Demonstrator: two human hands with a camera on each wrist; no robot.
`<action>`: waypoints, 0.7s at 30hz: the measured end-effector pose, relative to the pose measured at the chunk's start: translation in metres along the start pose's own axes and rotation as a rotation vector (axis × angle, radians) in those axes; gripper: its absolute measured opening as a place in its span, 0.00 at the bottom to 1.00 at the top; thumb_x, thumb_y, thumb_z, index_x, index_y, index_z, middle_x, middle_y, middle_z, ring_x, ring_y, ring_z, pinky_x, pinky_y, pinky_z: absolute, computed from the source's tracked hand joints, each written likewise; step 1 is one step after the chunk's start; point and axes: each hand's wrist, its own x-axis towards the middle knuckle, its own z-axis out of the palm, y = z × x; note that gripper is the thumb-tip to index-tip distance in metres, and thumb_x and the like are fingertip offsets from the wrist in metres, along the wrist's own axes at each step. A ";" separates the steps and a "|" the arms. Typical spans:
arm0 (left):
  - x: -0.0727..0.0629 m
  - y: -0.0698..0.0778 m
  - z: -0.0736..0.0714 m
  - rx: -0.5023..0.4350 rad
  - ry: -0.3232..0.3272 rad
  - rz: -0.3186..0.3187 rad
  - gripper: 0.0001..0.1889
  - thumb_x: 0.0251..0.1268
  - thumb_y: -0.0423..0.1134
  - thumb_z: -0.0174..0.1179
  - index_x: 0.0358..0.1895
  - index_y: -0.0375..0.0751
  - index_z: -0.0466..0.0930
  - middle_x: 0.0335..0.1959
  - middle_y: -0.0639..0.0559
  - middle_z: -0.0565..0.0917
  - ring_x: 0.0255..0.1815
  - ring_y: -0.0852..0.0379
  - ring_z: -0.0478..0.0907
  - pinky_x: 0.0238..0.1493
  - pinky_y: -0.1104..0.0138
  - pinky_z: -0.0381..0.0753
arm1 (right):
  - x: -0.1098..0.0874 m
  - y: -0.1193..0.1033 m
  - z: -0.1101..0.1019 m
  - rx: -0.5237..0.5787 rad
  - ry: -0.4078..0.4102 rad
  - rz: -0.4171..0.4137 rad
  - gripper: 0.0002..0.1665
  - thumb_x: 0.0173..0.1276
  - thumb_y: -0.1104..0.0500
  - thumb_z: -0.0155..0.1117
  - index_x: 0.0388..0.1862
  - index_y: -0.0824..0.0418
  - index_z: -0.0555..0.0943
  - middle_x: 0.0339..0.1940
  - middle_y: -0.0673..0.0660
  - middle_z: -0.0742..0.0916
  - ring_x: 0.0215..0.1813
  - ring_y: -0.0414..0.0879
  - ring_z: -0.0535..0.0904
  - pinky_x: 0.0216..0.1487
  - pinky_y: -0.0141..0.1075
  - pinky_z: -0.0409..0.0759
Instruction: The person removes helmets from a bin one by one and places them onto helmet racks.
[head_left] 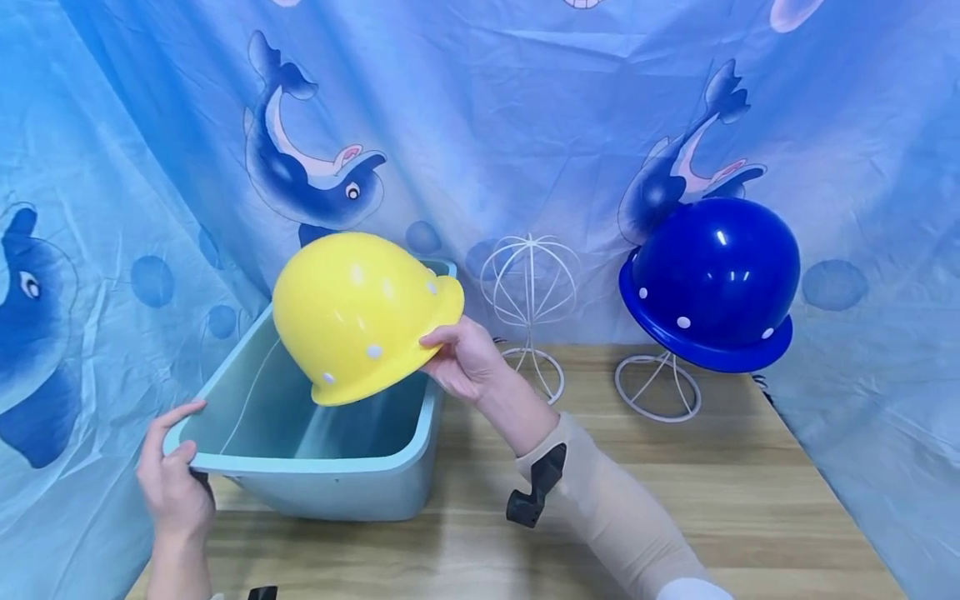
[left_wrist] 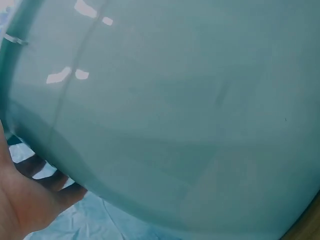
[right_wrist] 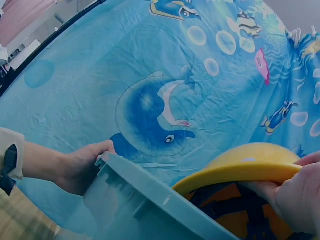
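Note:
My right hand pinches the brim of a yellow hard hat, thumb on top and fingers beneath. The hat is tilted over the mouth of a light blue-green plastic bin. Dark straps show inside the hat in the right wrist view. At the bin's near left corner, my left hand grips the rim, and the bin leans with that side raised. The left wrist view is mostly filled by the bin's outer wall, with the left fingers behind its edge.
A bare white wire hat stand stands behind my right hand. To its right, a blue hard hat sits tilted on a second stand. The wooden table is bordered by a blue dolphin-print curtain.

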 end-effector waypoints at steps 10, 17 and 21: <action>-0.002 0.006 0.001 0.075 0.008 -0.064 0.28 0.66 0.27 0.34 0.59 0.32 0.84 0.46 0.49 0.79 0.38 0.56 0.71 0.37 0.75 0.73 | -0.013 -0.019 0.007 -0.060 -0.106 -0.139 0.36 0.64 0.80 0.38 0.67 0.58 0.71 0.62 0.52 0.83 0.70 0.48 0.77 0.81 0.57 0.60; -0.004 0.004 -0.001 0.043 -0.040 -0.014 0.27 0.68 0.28 0.36 0.60 0.32 0.83 0.51 0.47 0.79 0.40 0.54 0.71 0.39 0.75 0.75 | -0.018 -0.024 0.006 -0.060 -0.136 -0.211 0.37 0.65 0.81 0.38 0.70 0.58 0.69 0.64 0.52 0.80 0.72 0.48 0.76 0.82 0.56 0.59; -0.006 0.004 0.000 0.026 -0.043 -0.012 0.27 0.68 0.28 0.36 0.60 0.32 0.83 0.51 0.47 0.78 0.40 0.55 0.71 0.39 0.75 0.75 | -0.021 -0.024 0.008 -0.047 -0.147 -0.276 0.38 0.65 0.82 0.38 0.69 0.55 0.68 0.64 0.51 0.80 0.72 0.47 0.75 0.83 0.55 0.61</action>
